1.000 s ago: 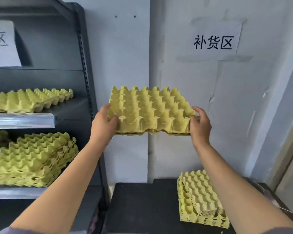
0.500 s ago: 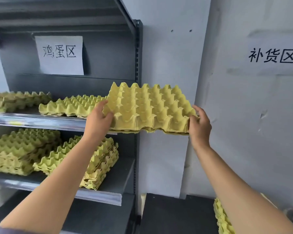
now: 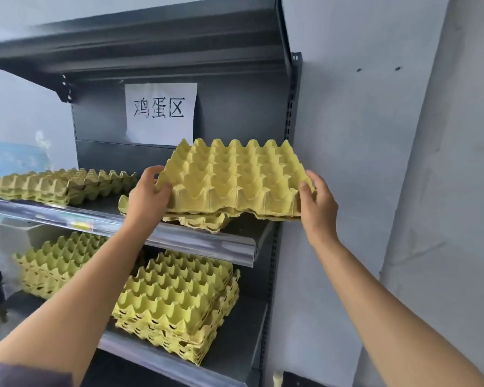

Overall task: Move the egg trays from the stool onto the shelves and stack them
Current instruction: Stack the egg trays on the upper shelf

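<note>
I hold a yellow egg tray [image 3: 235, 180] level between both hands, over the right end of the upper shelf [image 3: 179, 240]. My left hand [image 3: 147, 198] grips its left edge and my right hand [image 3: 317, 202] grips its right edge. Just beneath it another yellow tray [image 3: 204, 222] lies on the shelf, mostly hidden by the held one. The held tray looks like two nested layers, though I cannot tell for sure. The stool is almost out of view at the bottom right.
A low stack of trays [image 3: 56, 185] sits at the left of the upper shelf. The lower shelf carries two taller stacks, one on the right [image 3: 179, 303] and one on the left [image 3: 59, 263]. A paper sign [image 3: 160, 113] hangs on the shelf back. A white wall stands to the right.
I have turned left and carried the tray from in front of the wall to above the upper shelf's right end. The stool and its trays have slid out of view.
</note>
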Action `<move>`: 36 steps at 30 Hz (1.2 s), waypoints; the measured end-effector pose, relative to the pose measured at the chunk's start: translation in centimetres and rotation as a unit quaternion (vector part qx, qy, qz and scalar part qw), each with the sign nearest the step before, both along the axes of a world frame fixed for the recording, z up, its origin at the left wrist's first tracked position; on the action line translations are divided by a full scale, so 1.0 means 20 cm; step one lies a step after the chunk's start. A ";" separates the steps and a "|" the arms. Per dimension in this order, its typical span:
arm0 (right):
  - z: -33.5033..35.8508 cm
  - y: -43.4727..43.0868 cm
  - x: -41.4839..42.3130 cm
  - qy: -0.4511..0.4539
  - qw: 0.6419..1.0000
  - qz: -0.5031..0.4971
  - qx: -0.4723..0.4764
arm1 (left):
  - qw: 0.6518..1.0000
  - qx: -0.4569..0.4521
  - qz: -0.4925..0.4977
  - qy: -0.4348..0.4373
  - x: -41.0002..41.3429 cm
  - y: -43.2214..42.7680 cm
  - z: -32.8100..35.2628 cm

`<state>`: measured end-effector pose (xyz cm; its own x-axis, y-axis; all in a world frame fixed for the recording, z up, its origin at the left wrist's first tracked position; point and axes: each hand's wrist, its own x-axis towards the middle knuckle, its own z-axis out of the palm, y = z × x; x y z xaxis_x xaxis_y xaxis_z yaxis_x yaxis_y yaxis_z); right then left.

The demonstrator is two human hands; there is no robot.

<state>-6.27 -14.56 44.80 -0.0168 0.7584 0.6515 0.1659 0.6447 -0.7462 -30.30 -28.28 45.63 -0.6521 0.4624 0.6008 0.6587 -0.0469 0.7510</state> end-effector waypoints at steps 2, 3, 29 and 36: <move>0.02 0.02 -0.11 -0.011 1.000 -0.008 0.012 | 1.000 0.005 -0.006 -0.007 -0.13 0.04 0.02; 0.03 0.02 -0.16 -0.016 1.000 -0.016 0.018 | 1.000 0.006 -0.013 -0.011 -0.20 0.07 0.02; 0.04 -0.07 -0.91 -0.167 0.966 -0.188 -0.063 | 0.985 -0.133 -0.081 0.072 -1.10 0.40 0.03; 0.01 -0.10 -0.91 -0.316 0.915 -0.226 -0.108 | 0.970 -0.205 -0.071 0.107 -1.19 0.45 -0.03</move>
